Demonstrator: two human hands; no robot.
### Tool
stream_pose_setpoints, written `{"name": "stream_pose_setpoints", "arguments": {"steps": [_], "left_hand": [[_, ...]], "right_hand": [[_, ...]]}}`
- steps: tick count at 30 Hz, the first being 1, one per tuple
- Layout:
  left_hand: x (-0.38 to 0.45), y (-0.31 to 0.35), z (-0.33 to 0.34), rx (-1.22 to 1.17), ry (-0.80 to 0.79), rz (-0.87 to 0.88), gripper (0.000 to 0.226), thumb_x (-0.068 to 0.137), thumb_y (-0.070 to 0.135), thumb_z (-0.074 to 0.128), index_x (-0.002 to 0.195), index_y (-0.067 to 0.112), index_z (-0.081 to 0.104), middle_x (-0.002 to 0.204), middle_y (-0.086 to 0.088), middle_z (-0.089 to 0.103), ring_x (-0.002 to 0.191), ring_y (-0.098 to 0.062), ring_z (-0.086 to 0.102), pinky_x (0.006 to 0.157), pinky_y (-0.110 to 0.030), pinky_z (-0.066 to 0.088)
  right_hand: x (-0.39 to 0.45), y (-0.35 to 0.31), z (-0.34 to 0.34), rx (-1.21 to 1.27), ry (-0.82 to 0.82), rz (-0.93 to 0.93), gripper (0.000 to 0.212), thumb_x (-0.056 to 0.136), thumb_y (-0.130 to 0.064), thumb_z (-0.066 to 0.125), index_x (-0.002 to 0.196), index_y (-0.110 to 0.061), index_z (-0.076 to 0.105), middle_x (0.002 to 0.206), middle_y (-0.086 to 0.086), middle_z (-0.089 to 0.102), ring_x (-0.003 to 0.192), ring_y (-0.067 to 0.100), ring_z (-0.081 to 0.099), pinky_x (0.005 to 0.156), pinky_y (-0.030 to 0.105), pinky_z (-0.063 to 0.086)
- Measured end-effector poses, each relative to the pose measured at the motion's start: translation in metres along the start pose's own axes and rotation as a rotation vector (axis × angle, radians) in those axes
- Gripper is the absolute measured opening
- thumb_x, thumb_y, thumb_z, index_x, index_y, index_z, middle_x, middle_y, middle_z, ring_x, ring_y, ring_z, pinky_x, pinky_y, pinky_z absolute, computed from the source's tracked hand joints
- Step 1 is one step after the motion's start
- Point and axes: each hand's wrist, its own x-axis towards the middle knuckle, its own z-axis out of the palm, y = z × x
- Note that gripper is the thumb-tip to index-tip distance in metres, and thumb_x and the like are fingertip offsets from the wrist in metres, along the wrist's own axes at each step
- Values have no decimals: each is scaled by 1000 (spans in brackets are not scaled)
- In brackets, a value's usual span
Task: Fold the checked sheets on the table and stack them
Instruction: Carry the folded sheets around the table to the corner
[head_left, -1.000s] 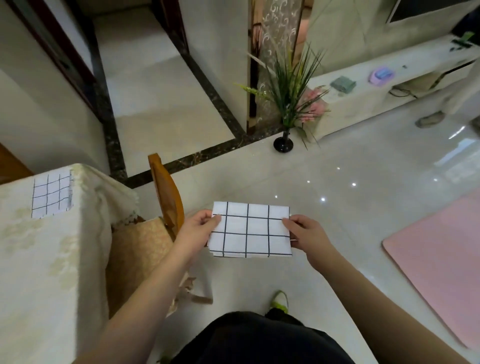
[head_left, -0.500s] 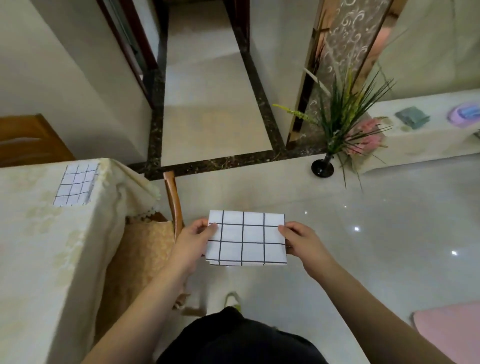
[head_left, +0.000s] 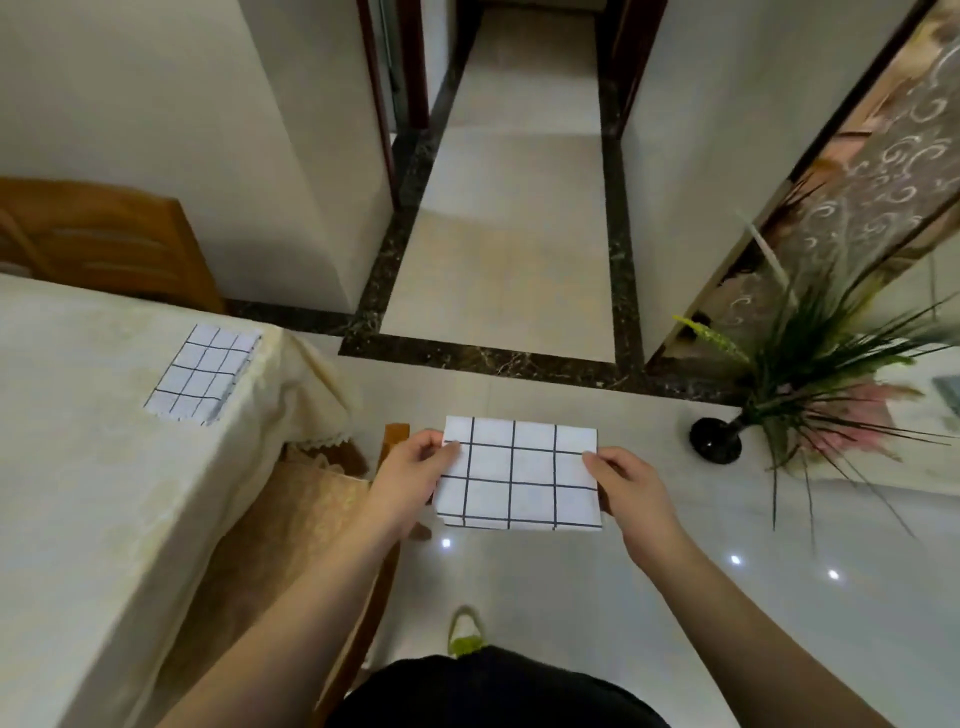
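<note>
A folded white sheet with black checks (head_left: 519, 475) is held flat in the air above the floor, right of the table. My left hand (head_left: 408, 478) pinches its left edge, thumb on top. My right hand (head_left: 631, 491) pinches its right edge the same way. A second folded checked sheet (head_left: 205, 375) lies on the cream tablecloth near the far right corner of the table (head_left: 78, 467), well left of both hands.
A wooden chair (head_left: 311, 519) with a tan cushion stands tucked at the table's right side, just below my left hand. Another chair back (head_left: 104, 239) is behind the table. A black vase with grass and pink flowers (head_left: 717, 441) stands on the glossy floor at right.
The view has swung left, toward the table, so the table and its sheet look larger. Both hands keep the same hold on the folded sheet.
</note>
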Motion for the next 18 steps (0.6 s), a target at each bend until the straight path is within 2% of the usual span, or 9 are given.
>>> {"name": "stream_pose_setpoints", "arguments": {"steps": [3, 8, 12, 15, 18], "left_hand": [[25, 14, 0, -21, 35, -8, 22, 88, 29, 65, 96, 9, 68, 94, -19, 72, 92, -42, 67, 86, -59, 53], [65, 32, 3, -25, 64, -38, 19, 90, 31, 63, 98, 14, 67, 91, -8, 74, 86, -30, 71, 84, -50, 56], [105, 42, 7, -85, 143, -55, 20, 87, 32, 66, 95, 14, 67, 89, -9, 74, 82, -28, 71, 80, -47, 56], [135, 57, 15, -135, 224, -69, 7, 93, 21, 61, 91, 15, 65, 83, -6, 74, 73, -18, 70, 70, -36, 56], [159, 78, 23, -130, 291, -74, 10, 95, 23, 58, 95, 16, 65, 86, -5, 74, 73, -16, 71, 66, -30, 56]], "right_hand": [[31, -16, 8, -23, -26, -13, 11, 94, -19, 61, 94, -10, 68, 88, 6, 72, 75, 13, 68, 66, 28, 53], [92, -44, 19, -58, -97, 1, 10, 94, -21, 60, 95, -16, 68, 92, 3, 72, 84, 18, 70, 74, 31, 56], [149, -63, 31, -86, -182, -20, 10, 94, -21, 60, 96, -16, 68, 92, 3, 71, 84, 16, 68, 69, 26, 53], [196, -81, 40, -96, -252, -27, 13, 94, -23, 61, 102, -15, 67, 97, 4, 71, 89, 19, 68, 71, 28, 53], [239, -101, 46, -121, -330, -34, 12, 92, -27, 63, 100, -19, 68, 97, 4, 72, 90, 19, 69, 75, 31, 55]]}}
